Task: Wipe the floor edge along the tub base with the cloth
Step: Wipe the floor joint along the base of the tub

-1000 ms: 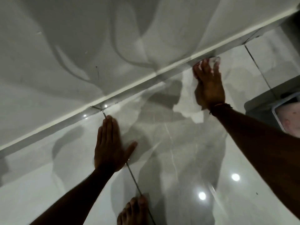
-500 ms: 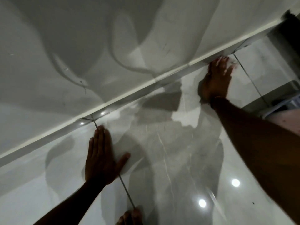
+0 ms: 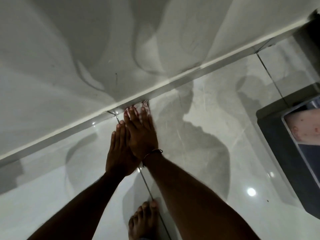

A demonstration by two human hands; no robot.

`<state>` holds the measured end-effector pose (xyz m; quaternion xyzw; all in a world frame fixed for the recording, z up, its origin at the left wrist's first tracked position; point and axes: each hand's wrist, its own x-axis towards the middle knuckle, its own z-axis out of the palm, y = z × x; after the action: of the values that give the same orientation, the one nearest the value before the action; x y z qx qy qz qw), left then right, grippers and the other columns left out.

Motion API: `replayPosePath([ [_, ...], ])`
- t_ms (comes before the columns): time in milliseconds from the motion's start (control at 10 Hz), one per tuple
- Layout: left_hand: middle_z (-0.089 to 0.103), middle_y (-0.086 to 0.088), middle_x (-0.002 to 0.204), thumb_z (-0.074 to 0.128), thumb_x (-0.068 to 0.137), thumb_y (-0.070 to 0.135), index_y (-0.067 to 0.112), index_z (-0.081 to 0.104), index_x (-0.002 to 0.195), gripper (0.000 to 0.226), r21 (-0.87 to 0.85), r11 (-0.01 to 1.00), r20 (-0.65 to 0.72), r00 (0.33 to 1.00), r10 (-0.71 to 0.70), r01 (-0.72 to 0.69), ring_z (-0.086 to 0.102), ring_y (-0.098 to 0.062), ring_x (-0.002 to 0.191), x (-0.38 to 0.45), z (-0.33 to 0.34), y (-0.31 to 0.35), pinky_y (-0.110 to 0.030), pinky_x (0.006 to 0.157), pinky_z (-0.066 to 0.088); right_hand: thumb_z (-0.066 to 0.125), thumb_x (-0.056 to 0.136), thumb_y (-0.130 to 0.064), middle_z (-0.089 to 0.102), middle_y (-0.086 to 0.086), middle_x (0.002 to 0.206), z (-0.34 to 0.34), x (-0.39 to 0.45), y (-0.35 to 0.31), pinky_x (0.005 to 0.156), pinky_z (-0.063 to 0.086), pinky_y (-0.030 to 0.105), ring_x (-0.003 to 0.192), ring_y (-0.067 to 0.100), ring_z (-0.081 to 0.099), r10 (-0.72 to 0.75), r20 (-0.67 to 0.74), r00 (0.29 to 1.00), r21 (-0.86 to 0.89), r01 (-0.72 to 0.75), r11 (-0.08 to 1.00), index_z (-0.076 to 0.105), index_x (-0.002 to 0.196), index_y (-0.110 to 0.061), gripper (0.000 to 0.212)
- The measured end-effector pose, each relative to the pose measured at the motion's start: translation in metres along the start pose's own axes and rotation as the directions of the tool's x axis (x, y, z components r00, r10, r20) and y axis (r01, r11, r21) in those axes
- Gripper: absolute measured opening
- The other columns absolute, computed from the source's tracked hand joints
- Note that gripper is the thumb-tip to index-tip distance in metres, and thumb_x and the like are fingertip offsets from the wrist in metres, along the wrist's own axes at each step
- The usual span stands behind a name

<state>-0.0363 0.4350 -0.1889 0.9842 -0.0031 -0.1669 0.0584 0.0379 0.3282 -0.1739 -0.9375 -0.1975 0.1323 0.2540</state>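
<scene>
The white tub wall [image 3: 86, 58] fills the upper part of the view, and its base strip [image 3: 173, 84] runs diagonally where it meets the glossy grey floor tiles [image 3: 199, 135]. My right hand [image 3: 141, 134] lies flat on a pale cloth [image 3: 144, 103], pressing it against the floor edge at the tub base; only the cloth's front edge shows past my fingertips. My left hand [image 3: 117, 153] rests flat on the floor, fingers together, touching the right hand's left side and partly under it. It holds nothing.
A dark mat [image 3: 280, 153] with a pale-rimmed container [image 3: 303, 129] on it lies at the right. My bare foot [image 3: 143, 220] stands on the tile near the bottom edge. A tile joint [image 3: 147, 186] runs from the tub base toward my foot.
My right hand has slid the cloth leftward along the tub base, from the far right to beside my left hand. The left hand stays planted on the floor.
</scene>
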Motion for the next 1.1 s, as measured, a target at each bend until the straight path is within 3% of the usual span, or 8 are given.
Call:
replayPosePath([
  [100, -0.004, -0.029, 0.174, 0.031, 0.095, 0.078, -0.006, 0.005, 0.165, 0.112, 0.008, 1.000, 0.024, 1.000, -0.007, 0.007, -0.003, -0.042, 0.163, 0.001, -0.005, 0.001, -0.054, 0.134, 0.010, 0.034, 0.100, -0.013, 0.026, 0.000, 0.177, -0.008, 0.003, 0.020, 0.134, 0.022, 0.056, 0.166, 0.039, 0.012, -0.049, 0.029, 0.998, -0.069, 0.051, 0.996, 0.033, 0.165, -0.025, 0.066],
  [200, 0.002, -0.030, 0.174, 0.029, 0.094, 0.080, -0.009, 0.009, 0.164, 0.115, -0.023, 0.999, 0.000, 1.000, -0.023, 0.023, 0.002, -0.042, 0.163, 0.001, -0.003, 0.000, -0.054, 0.133, 0.014, 0.038, 0.096, -0.004, 0.022, -0.001, 0.178, -0.014, 0.005, 0.018, 0.134, 0.020, 0.058, 0.166, 0.041, 0.009, 0.074, -0.015, 0.997, -0.040, -0.075, 0.996, 0.030, 0.166, -0.027, 0.074],
  [400, -0.003, -0.025, 0.176, 0.032, 0.094, 0.081, -0.004, 0.005, 0.166, 0.115, -0.030, 0.998, -0.015, 0.998, -0.054, 0.054, -0.002, -0.036, 0.165, 0.002, 0.002, 0.001, -0.051, 0.135, 0.008, 0.042, 0.088, 0.001, 0.035, -0.004, 0.173, -0.022, 0.009, 0.044, 0.132, 0.027, 0.056, 0.164, 0.042, 0.019, -0.132, 0.014, 0.991, -0.134, 0.133, 0.982, 0.039, 0.163, -0.028, 0.080],
  [600, -0.002, -0.020, 0.177, 0.037, 0.092, 0.082, 0.001, 0.002, 0.167, 0.116, -0.099, 0.991, -0.058, 0.994, -0.095, 0.089, -0.005, -0.031, 0.165, 0.003, 0.004, 0.007, -0.047, 0.134, 0.005, 0.041, 0.103, -0.004, 0.033, 0.004, 0.174, -0.085, 0.023, 0.158, 0.134, 0.020, 0.054, 0.164, 0.040, 0.023, -0.016, -0.071, 0.997, -0.206, 0.000, 0.978, 0.040, 0.162, -0.025, 0.063],
  [700, -0.002, -0.017, 0.178, 0.036, 0.091, 0.083, 0.002, 0.002, 0.168, 0.117, -0.103, 0.990, -0.074, 0.991, -0.108, 0.100, -0.006, -0.028, 0.166, 0.004, 0.009, 0.006, -0.043, 0.134, 0.000, 0.047, 0.099, -0.001, 0.038, 0.009, 0.172, -0.134, 0.034, 0.224, 0.131, 0.026, 0.051, 0.162, 0.044, 0.025, 0.117, -0.214, 0.970, -0.218, -0.164, 0.962, 0.048, 0.159, -0.022, 0.063],
  [800, -0.005, -0.013, 0.179, 0.033, 0.089, 0.086, 0.005, 0.001, 0.168, 0.118, -0.104, 0.988, -0.069, 0.990, -0.122, 0.114, -0.007, -0.025, 0.166, 0.005, 0.014, 0.004, -0.039, 0.134, -0.005, 0.045, 0.097, 0.009, 0.039, 0.013, 0.170, -0.177, 0.050, 0.275, 0.137, 0.012, 0.048, 0.164, 0.039, 0.023, 0.273, -0.298, 0.915, -0.145, -0.327, 0.934, 0.055, 0.153, -0.017, 0.063],
  [900, -0.007, -0.011, 0.179, 0.032, 0.089, 0.087, 0.007, -0.001, 0.169, 0.118, -0.098, 0.987, -0.065, 0.989, -0.135, 0.128, -0.008, -0.024, 0.166, 0.006, 0.017, 0.002, -0.038, 0.134, -0.007, 0.040, 0.102, 0.003, 0.029, 0.012, 0.175, -0.206, 0.059, 0.310, 0.136, 0.012, 0.057, 0.166, 0.035, 0.017, 0.330, -0.250, 0.910, -0.149, -0.373, 0.916, 0.044, 0.161, -0.019, 0.062],
  [1100, -0.007, -0.009, 0.179, 0.034, 0.088, 0.086, 0.009, -0.006, 0.168, 0.117, -0.098, 0.988, -0.087, 0.987, -0.132, 0.123, -0.006, -0.024, 0.166, 0.006, 0.019, 0.002, -0.035, 0.133, -0.009, 0.040, 0.105, 0.001, 0.026, 0.017, 0.174, -0.223, 0.073, 0.334, 0.136, 0.006, 0.058, 0.165, 0.038, 0.017, 0.403, -0.335, 0.852, -0.168, -0.474, 0.864, 0.040, 0.161, -0.011, 0.057],
])
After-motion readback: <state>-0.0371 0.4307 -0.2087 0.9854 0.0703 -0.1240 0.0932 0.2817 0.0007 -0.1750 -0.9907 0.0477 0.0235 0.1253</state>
